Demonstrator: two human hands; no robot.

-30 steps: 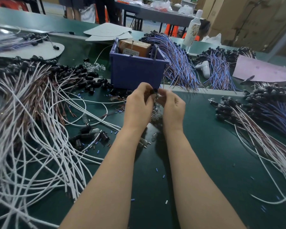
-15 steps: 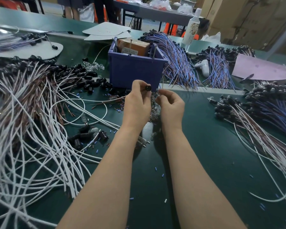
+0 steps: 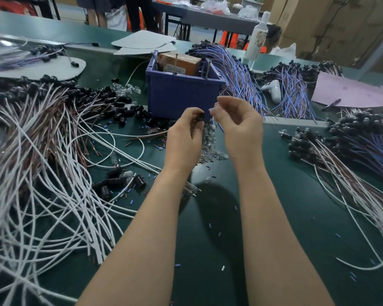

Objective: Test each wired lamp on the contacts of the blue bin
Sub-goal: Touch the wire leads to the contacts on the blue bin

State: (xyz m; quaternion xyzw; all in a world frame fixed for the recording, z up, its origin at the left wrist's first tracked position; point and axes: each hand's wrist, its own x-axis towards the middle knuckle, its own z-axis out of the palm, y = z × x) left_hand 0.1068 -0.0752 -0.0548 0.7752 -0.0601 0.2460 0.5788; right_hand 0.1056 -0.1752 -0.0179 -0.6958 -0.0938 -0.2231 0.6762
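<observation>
Two grips are hovering above the tabletop [image 3: 285,195], just in front of the blue bin [image 3: 181,96]. Your left grip [image 3: 182,138] is pinching a black socket [image 3: 200,116] between thumb and fingertips. Your right grip [image 3: 241,129] is pinching a small clear lamp [image 3: 215,108], fingers curled. A thin blue wire [image 3: 219,127] is showing just below it; whether it joins the lamp cannot be told. Socket and lamp are sitting close together but apart, and neither is touching the bin.

Two upright metal contacts [image 3: 176,62] are standing at the bin's rim, and a brown box [image 3: 190,62] is lying inside. A heap of clear bulbs [image 3: 208,142] is lying on the tabletop beneath and between your grips. White wires [image 3: 53,173] are sprawling over the left side. Blue-and-purple bundles [image 3: 237,71] are fanning out behind the bin on the right. A white bottle [image 3: 258,34] is standing farther back, and a pink sheet [image 3: 352,91] is lying at the far right.
</observation>
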